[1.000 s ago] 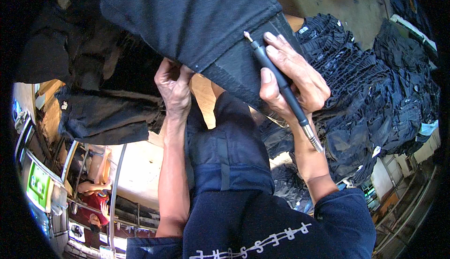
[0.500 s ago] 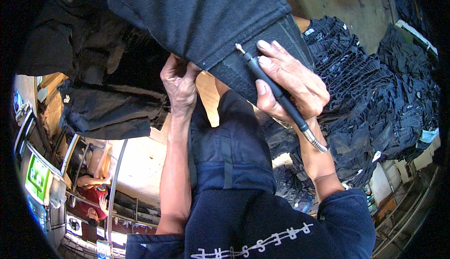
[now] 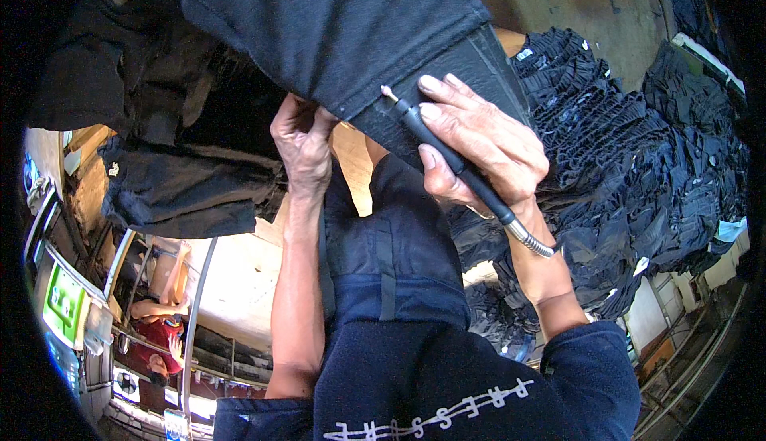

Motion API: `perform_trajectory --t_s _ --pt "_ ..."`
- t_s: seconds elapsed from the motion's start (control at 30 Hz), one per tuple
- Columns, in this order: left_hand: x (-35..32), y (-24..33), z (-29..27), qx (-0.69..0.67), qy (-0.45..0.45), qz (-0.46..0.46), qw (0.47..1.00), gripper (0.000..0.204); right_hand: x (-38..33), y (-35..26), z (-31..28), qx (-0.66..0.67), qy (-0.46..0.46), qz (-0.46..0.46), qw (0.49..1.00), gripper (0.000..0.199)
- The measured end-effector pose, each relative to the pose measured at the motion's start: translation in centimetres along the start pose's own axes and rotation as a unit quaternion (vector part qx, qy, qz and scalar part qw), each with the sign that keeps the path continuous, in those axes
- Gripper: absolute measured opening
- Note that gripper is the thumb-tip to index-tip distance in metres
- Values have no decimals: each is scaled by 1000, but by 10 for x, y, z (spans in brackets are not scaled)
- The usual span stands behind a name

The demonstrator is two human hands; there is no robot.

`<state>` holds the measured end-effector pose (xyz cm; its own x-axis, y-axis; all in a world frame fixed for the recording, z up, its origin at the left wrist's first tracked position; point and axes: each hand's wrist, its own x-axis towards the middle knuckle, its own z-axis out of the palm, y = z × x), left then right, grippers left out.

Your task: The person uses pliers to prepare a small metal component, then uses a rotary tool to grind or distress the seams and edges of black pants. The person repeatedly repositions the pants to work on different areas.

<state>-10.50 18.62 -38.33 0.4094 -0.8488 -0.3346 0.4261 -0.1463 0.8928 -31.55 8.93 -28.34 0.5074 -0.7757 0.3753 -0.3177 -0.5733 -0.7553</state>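
you're mid-pass on the dark jeans (image 3: 335, 34): right hand (image 3: 479, 142) wraps the grinding pen (image 3: 447, 154), tip touching the hem. left hand (image 3: 302, 142) pinches the fabric just below that hem. next, i'd guess, keep it taut and creep the tip along.

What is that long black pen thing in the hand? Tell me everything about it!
The black pen-shaped tool is a slim, dark rod with a small pale tip at its upper left end and a shiny, ribbed metal sleeve at its lower right end. It lies slanted across the right hand, gripped by thumb and fingers like a pencil. Its tip meets the edge of the dark denim garment, whose hem the left hand holds from below. What the metal end leads to cannot be seen.
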Motion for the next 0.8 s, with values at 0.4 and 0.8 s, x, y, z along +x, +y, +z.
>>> perform_trajectory --t_s 0.4,0.8 --pt "0 -11 -16 19 -53 22 998 28 -4 7 0 -51 105 27 993 27" --pt "0 -2 -9 17 -34 1 999 24 -7 3 -5 -81 110 95 986 30"
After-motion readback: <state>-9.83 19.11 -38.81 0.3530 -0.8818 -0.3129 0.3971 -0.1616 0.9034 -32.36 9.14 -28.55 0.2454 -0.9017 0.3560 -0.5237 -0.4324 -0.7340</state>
